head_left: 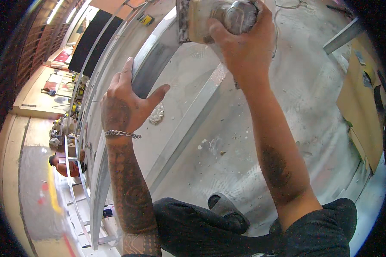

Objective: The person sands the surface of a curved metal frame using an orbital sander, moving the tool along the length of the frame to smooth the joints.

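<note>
- Worn on the head, as left of a side-by-side fisheye pair.
- Aimed down past the forearms (pixel 131 184) at the left hand (pixel 123 103) and right hand (pixel 246 51), toward the floor (pixel 227 171).
- Set near both, and near the legs (pixel 188 227) at bottom; well apart from the lights (pixel 55 11) at upper left.
- Upright, unmirrored; bowed along straight edges.
</note>
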Demonstrator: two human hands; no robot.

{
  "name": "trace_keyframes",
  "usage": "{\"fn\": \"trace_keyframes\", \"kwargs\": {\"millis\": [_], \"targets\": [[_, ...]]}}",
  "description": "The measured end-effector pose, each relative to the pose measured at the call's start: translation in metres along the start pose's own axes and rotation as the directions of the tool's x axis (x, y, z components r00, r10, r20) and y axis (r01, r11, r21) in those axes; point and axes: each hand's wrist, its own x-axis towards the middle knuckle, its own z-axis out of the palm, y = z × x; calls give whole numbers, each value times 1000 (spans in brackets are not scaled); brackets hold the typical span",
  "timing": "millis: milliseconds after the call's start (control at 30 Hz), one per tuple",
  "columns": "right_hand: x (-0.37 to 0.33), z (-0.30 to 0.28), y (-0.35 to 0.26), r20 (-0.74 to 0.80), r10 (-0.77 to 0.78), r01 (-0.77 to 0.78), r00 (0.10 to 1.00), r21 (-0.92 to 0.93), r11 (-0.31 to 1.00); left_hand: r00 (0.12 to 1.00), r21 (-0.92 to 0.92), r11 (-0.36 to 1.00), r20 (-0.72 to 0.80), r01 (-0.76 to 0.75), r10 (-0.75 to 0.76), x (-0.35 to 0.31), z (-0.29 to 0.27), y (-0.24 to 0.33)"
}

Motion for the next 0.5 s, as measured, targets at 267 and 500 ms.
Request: {"fn": "trace_keyframes", "kwargs": {"millis": [267, 500], "targets": [[-14, 0, -5, 26, -7, 8, 1000, -65, 998, 1000, -24, 1000, 15, 11, -10, -2, -1, 1], [-3, 1, 11, -1, 14, -14, 1000, 12, 1000, 993, -37, 995, 87, 87, -84, 0, -8, 10]]}}
